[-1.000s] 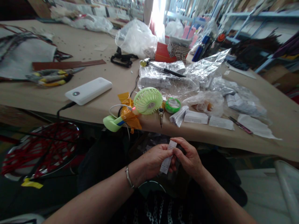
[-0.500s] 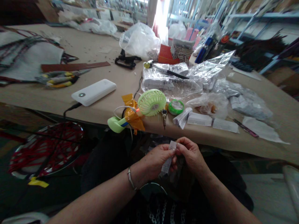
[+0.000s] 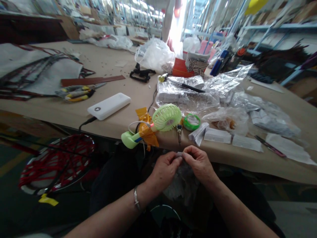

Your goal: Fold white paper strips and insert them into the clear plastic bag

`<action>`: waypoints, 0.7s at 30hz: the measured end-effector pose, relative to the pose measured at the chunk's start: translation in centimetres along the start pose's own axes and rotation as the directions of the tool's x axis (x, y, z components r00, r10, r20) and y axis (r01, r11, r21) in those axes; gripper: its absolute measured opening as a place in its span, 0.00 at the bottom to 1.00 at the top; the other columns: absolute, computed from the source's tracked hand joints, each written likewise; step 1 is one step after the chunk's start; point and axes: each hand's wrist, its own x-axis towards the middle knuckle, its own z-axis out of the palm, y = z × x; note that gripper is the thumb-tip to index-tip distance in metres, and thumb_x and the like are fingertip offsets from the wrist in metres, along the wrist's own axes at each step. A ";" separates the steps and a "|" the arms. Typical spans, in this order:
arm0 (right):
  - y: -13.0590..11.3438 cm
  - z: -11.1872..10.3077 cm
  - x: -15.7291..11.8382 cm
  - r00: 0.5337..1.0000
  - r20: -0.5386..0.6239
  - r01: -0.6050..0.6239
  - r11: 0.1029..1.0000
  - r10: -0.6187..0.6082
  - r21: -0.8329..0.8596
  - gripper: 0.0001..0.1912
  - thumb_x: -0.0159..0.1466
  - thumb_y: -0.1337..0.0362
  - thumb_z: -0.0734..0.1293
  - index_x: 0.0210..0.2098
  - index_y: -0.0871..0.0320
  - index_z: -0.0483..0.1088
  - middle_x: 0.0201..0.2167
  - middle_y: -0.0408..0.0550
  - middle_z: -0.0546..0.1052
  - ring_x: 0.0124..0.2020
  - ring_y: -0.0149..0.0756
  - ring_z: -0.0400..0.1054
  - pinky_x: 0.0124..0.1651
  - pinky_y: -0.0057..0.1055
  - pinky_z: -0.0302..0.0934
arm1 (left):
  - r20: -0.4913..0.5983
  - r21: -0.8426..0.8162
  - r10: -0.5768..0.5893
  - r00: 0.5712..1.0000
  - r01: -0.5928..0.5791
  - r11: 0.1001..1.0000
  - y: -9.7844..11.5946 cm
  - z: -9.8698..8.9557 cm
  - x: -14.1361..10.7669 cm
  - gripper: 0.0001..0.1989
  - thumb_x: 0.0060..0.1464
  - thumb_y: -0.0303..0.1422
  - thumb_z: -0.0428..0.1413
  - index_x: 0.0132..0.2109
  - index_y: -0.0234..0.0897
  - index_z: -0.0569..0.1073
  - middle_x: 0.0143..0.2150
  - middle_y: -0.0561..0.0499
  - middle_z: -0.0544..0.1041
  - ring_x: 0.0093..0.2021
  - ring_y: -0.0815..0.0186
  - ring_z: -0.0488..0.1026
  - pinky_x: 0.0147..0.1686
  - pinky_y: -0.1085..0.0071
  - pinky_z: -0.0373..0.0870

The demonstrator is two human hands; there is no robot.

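My left hand (image 3: 164, 171) and my right hand (image 3: 199, 163) are raised close together over my lap, just below the table edge. Between their fingertips they pinch a small white paper slip (image 3: 179, 154), mostly hidden by my fingers. Under my hands hangs a crumpled clear plastic bag (image 3: 180, 186), and I cannot tell whether either hand touches it. A metal bangle (image 3: 136, 199) circles my left wrist. Nearest my hands on the table are a small soldering iron (image 3: 179, 133) and a folded paper leaflet (image 3: 198, 133).
A green mini fan (image 3: 166, 117) with orange tape, a white power bank (image 3: 109, 106), pliers (image 3: 76, 93), and plastic-wrapped packets (image 3: 187, 92) lie on the tan table (image 3: 119, 124). A red-strapped hoop (image 3: 56, 164) stands left of my lap.
The paper slip has moved up and now shows far less below my fingers. A clear plastic bag now shows under my hands. The view has shifted, so the table appears lower and further right.
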 end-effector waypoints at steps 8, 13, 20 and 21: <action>-0.4 0.4 0.7 0.990 -0.062 0.119 0.988 -0.126 -0.102 0.06 0.56 0.63 0.63 0.25 0.60 0.66 0.21 0.39 0.65 0.24 0.26 0.57 0.27 0.23 0.54 | -0.112 0.144 0.126 0.986 -0.110 0.984 0.6 -0.8 0.7 0.09 0.53 0.31 0.50 0.31 0.33 0.73 0.25 0.54 0.70 0.27 0.71 0.64 0.28 0.76 0.60; -0.3 0.4 0.9 0.985 -0.073 0.143 0.979 -0.155 -0.148 0.06 0.56 0.64 0.63 0.26 0.59 0.66 0.21 0.39 0.65 0.24 0.27 0.58 0.28 0.23 0.54 | -0.107 0.190 0.187 0.977 -0.164 0.968 0.4 -0.7 1.1 0.10 0.54 0.31 0.49 0.30 0.33 0.72 0.24 0.54 0.69 0.26 0.72 0.64 0.28 0.77 0.60; -0.4 0.4 1.1 0.980 -0.075 0.173 0.971 -0.187 -0.165 0.05 0.56 0.64 0.63 0.26 0.59 0.66 0.22 0.39 0.66 0.25 0.28 0.59 0.29 0.23 0.55 | -0.108 0.216 0.210 0.972 -0.183 0.959 0.4 -0.8 1.5 0.10 0.55 0.30 0.48 0.29 0.33 0.71 0.24 0.55 0.68 0.26 0.73 0.63 0.27 0.78 0.59; -0.4 0.4 1.2 0.978 -0.076 0.179 0.969 -0.194 -0.168 0.05 0.57 0.64 0.63 0.27 0.59 0.66 0.22 0.39 0.66 0.25 0.28 0.59 0.29 0.23 0.55 | -0.107 0.217 0.213 0.971 -0.187 0.958 0.4 -0.8 1.5 0.10 0.55 0.30 0.48 0.29 0.33 0.71 0.24 0.55 0.68 0.26 0.73 0.63 0.27 0.78 0.59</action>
